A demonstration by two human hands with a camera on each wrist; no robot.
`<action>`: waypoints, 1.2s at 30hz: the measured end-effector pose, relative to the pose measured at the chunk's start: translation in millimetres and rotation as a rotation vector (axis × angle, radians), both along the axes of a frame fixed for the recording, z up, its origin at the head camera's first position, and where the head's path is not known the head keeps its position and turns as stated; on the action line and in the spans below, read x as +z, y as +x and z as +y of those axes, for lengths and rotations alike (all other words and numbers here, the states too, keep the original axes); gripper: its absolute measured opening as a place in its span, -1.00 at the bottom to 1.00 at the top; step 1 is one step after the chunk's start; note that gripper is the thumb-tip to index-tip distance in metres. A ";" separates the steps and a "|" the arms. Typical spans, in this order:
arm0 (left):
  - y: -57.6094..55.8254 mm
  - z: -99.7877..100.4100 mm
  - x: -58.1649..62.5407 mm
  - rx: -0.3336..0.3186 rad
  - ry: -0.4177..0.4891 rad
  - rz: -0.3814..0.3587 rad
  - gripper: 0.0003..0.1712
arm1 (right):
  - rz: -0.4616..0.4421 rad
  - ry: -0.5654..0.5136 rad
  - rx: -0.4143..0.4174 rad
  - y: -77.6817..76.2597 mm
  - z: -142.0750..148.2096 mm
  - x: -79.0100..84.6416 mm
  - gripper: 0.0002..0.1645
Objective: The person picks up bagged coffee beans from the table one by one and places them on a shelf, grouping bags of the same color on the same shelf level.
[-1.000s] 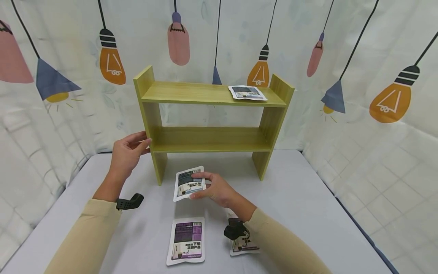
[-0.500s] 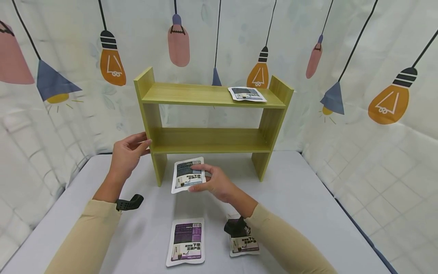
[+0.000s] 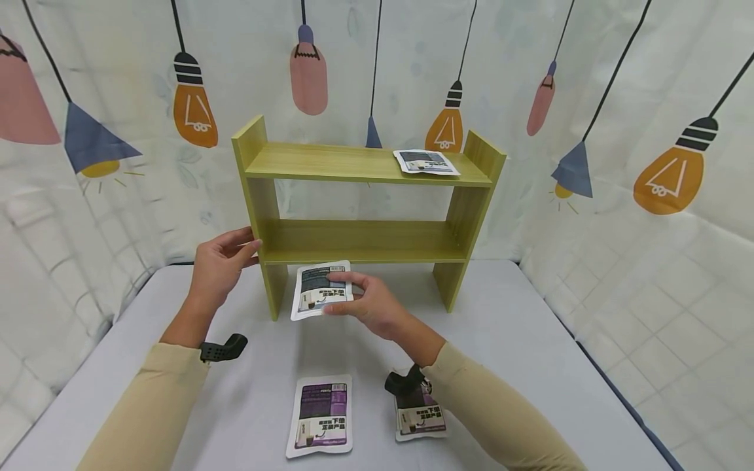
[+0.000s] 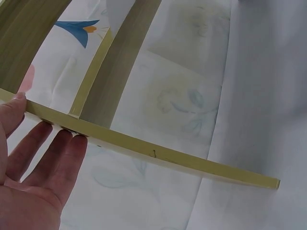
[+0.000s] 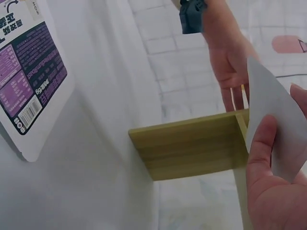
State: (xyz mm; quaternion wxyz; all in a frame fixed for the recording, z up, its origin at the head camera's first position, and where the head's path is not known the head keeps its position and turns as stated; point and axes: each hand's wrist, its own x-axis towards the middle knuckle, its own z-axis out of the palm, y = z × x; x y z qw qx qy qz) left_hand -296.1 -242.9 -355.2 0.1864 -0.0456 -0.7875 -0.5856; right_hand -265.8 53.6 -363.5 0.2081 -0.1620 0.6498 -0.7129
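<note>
My right hand (image 3: 377, 306) pinches a white-edged flat pouch (image 3: 315, 297) with a dark blue label by its right side, just in front of the shelf's lower part. In the right wrist view the pouch's plain pale back (image 5: 280, 124) shows between thumb and fingers. My left hand (image 3: 220, 261) holds the left side panel of a two-tier wooden shelf (image 3: 365, 254). In the left wrist view the thumb lies at the panel's front edge (image 4: 158, 154), with the fingers against its outer face. A similar pouch (image 3: 425, 161) lies on the top tier at the right.
A purple-labelled pouch (image 3: 320, 418) lies on the white table (image 3: 247, 412) near the front. To its right are more pouches (image 3: 421, 418), overlapping and partly hidden by my right wrist's black camera (image 3: 404, 381). A lamp-patterned curtain (image 3: 389, 78) hangs behind the shelf.
My right hand has raised the blue-labelled pouch up and slightly left, toward the shelf, and the pouch has tilted flatter. The left hand has stayed on the side panel.
</note>
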 end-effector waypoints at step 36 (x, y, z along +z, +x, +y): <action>2.7 0.3 2.6 0.007 -0.033 0.015 -0.37 | 0.027 -0.036 -0.063 3.8 -5.6 67.7 -0.27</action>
